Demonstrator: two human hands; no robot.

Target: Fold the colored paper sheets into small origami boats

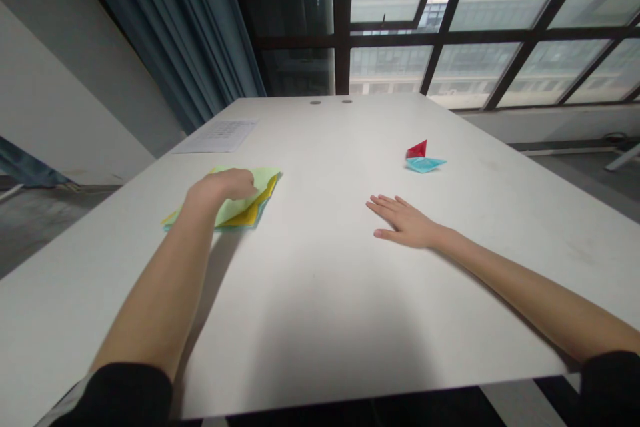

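Observation:
My left hand (227,185) is over a small stack of coloured paper sheets at the left. Its fingers are curled and closed on the top light green sheet (265,178), whose near edge looks raised; the fingertips are partly hidden. Beneath it show a yellow sheet (246,215) and a thin blue edge. My right hand (406,221) lies flat on the white table, palm down, fingers stretched out and holding nothing. Beyond it sit two folded paper pieces side by side, one red (418,149) and one light blue (425,165).
A printed sheet (220,135) lies at the far left of the white table (320,293). Two round grommets (315,103) are set near its far edge. Behind stand a blue curtain (175,27) and large framed windows (390,67).

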